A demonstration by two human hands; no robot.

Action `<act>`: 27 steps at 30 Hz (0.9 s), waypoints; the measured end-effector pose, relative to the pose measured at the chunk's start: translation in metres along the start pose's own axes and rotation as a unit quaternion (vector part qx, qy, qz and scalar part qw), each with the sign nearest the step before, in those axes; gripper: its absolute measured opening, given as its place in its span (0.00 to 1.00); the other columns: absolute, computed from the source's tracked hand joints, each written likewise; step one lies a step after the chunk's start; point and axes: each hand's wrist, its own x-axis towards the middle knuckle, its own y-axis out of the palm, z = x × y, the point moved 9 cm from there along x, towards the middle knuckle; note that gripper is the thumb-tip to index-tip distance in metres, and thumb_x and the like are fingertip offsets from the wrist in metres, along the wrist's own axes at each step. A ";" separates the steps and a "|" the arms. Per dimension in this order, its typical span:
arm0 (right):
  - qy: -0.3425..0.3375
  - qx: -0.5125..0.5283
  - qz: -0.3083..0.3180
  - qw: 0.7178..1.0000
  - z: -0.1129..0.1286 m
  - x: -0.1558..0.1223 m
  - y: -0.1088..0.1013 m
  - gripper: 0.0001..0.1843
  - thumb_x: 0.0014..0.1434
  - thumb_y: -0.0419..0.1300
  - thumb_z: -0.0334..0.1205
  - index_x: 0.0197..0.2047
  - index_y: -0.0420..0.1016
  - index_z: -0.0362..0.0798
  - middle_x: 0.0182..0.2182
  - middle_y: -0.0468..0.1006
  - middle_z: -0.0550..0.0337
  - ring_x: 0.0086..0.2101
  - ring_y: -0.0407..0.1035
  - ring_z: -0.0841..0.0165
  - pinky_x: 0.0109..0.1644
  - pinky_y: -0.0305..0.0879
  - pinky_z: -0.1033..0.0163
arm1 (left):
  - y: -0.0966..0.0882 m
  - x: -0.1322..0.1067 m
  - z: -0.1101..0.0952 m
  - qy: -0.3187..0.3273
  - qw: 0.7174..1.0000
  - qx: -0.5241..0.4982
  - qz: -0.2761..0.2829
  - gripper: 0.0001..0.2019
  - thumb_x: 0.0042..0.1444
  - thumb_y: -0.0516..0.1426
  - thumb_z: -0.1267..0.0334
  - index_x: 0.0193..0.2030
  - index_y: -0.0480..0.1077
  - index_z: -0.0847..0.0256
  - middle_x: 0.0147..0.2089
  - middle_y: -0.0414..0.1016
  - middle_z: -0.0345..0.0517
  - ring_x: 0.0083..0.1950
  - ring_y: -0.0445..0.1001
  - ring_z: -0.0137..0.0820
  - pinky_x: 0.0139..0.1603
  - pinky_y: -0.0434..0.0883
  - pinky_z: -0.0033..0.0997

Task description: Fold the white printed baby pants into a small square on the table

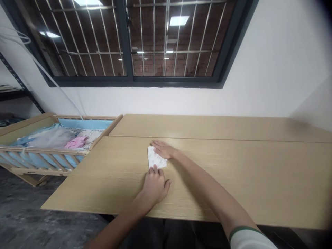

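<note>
A small white folded piece (155, 157), like tissue or thin cloth, lies flat on the wooden table (220, 173). Its surface looks slightly creased. My left hand (155, 183) rests at its near edge, fingertips touching it and the thumb spread out to the right. Across its upper right side lies my right hand (164, 149), flat with fingers stretched to the left and covering that corner. Both hands are open, pressing on the piece rather than gripping it.
Left of the table stands a wooden crib (57, 152) with blue lining, a pink cloth (77, 142) and other bedding inside. A barred window (132, 81) is in the white wall behind. A black shelf (15, 94) stands at far left. A seam crosses the tabletop's far part.
</note>
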 end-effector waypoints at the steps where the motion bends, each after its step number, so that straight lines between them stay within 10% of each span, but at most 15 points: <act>1: 0.008 -0.016 -0.018 1.000 0.001 -0.003 -0.001 0.35 0.74 0.36 0.55 0.77 0.49 0.46 0.75 0.47 0.52 0.73 0.39 0.60 0.75 0.35 0.52 | -0.004 0.004 0.007 -0.008 1.000 -0.013 0.008 0.25 0.68 0.48 0.51 0.57 0.71 0.71 0.60 0.73 0.70 0.59 0.73 0.52 0.56 0.70 0.45; 7: 0.101 -0.122 -0.191 0.969 0.009 -0.031 -0.020 0.25 0.74 0.45 0.49 0.66 0.65 0.44 0.65 0.65 0.39 0.62 0.59 0.52 0.64 0.53 0.47 | -0.027 0.042 0.061 -0.117 0.993 -0.028 -0.017 0.24 0.69 0.45 0.52 0.57 0.70 0.70 0.55 0.75 0.70 0.57 0.75 0.51 0.53 0.70 0.43; 14: 0.212 -0.044 -0.222 0.951 0.015 -0.057 -0.021 0.15 0.72 0.52 0.43 0.54 0.69 0.41 0.50 0.72 0.44 0.48 0.68 0.59 0.54 0.61 0.57 | -0.012 0.048 0.074 -0.159 0.986 -0.051 0.017 0.22 0.69 0.46 0.56 0.56 0.69 0.71 0.53 0.78 0.68 0.54 0.79 0.47 0.51 0.71 0.40; 19: 0.222 -0.021 -0.216 0.951 0.067 -0.083 -0.001 0.18 0.69 0.55 0.45 0.54 0.68 0.41 0.50 0.72 0.44 0.50 0.67 0.58 0.55 0.61 0.57 | -0.008 -0.009 0.089 -0.146 0.987 -0.064 0.027 0.19 0.69 0.47 0.53 0.54 0.69 0.65 0.53 0.79 0.63 0.54 0.79 0.46 0.49 0.70 0.38; 27: 0.146 0.088 -0.216 0.961 0.231 -0.095 0.038 0.15 0.70 0.50 0.41 0.52 0.69 0.41 0.50 0.72 0.40 0.52 0.67 0.56 0.57 0.62 0.53 | -0.030 -0.176 0.141 -0.174 0.983 -0.057 -0.002 0.17 0.70 0.42 0.53 0.49 0.66 0.60 0.40 0.80 0.54 0.46 0.80 0.46 0.42 0.69 0.36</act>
